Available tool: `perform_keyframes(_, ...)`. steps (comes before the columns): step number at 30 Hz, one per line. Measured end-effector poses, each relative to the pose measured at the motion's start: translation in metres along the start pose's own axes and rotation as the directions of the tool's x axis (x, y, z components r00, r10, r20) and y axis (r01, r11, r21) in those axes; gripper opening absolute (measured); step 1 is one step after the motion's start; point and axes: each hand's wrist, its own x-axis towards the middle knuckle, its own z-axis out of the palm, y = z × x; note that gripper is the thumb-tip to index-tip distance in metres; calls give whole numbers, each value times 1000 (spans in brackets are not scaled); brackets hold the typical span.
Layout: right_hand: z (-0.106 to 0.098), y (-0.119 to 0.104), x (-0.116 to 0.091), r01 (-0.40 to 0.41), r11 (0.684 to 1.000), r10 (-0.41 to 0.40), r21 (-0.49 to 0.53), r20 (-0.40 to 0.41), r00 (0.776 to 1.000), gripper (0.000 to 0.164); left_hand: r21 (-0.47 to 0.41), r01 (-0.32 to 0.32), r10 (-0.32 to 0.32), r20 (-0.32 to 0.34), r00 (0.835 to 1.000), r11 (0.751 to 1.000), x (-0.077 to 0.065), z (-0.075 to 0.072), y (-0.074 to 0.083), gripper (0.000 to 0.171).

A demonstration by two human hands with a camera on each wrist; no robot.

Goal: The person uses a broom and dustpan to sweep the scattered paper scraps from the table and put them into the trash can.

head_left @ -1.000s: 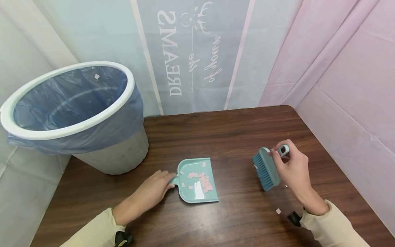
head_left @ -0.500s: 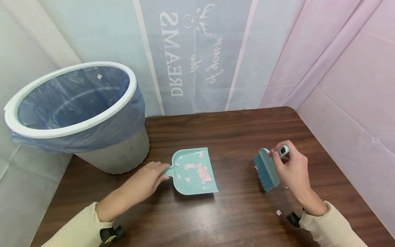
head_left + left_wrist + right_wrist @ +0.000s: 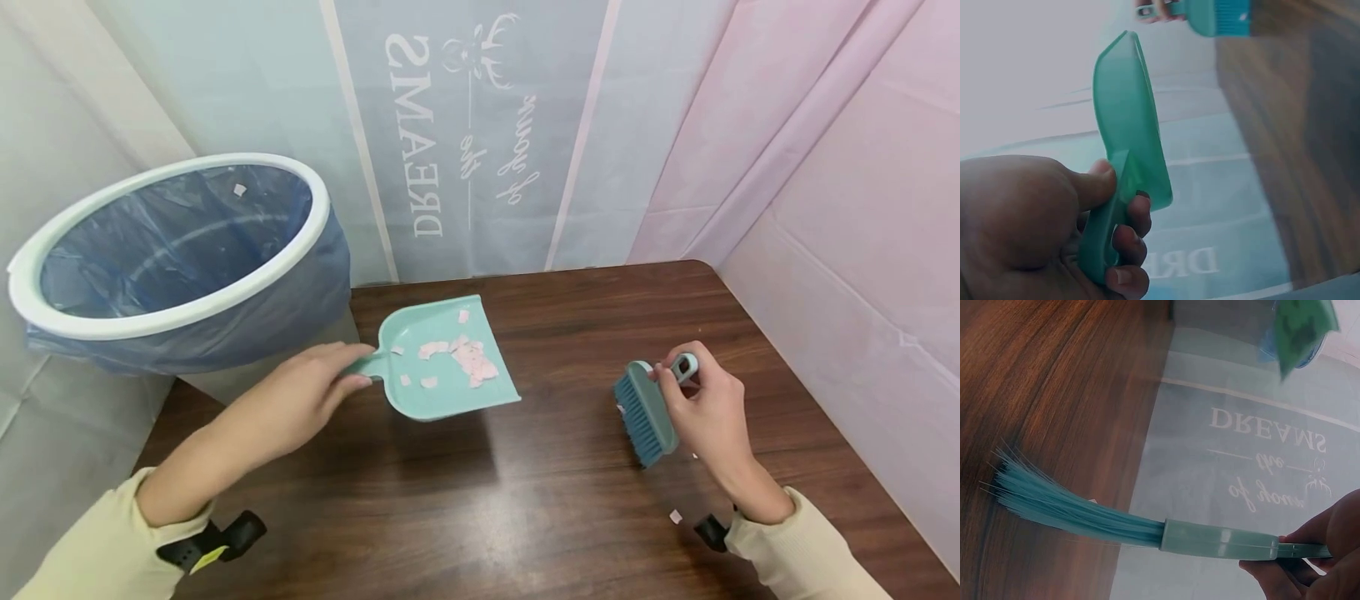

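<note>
My left hand [image 3: 292, 400] grips the handle of a light teal dustpan [image 3: 420, 404], its fingers curled round it in the left wrist view. The pan is raised above the table, its shadow falling below. Pink paper scraps [image 3: 472, 360] lie in it, mostly bunched toward the open edge. On the right, my right hand [image 3: 712, 408] pinches the handle of a small teal hand brush [image 3: 651, 408]. Its blue bristles [image 3: 1072, 503] point down to the left, with a pale scrap caught on them. Left of the dustpan stands a trash bin [image 3: 172, 321] with a white rim and blue liner bag.
A loose scrap [image 3: 676, 517] lies on the dark wooden table [image 3: 570, 517] near the right wrist, with a smaller bit by the brush. Another scrap [image 3: 239, 190] clings inside the bin's liner. Fabric walls [image 3: 480, 242] with printed lettering close off the back and sides.
My left hand has lifted the dustpan off the table and carried it up and left toward the bin, with the scraps still in it. The right hand and brush stay nearly in place.
</note>
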Motion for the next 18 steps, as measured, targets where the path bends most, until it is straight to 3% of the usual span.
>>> perform_keyframes(11,0,-2,2,6,1000,-6,9,-1,1000,13,21,31,-30,-23,999,999,-6,-50,14,31)
perform_keyframes(18,2,-3,2,7,1000,-7,14,6,1000,13,169,24,-2,-128,992,985,-20,-84,1,37)
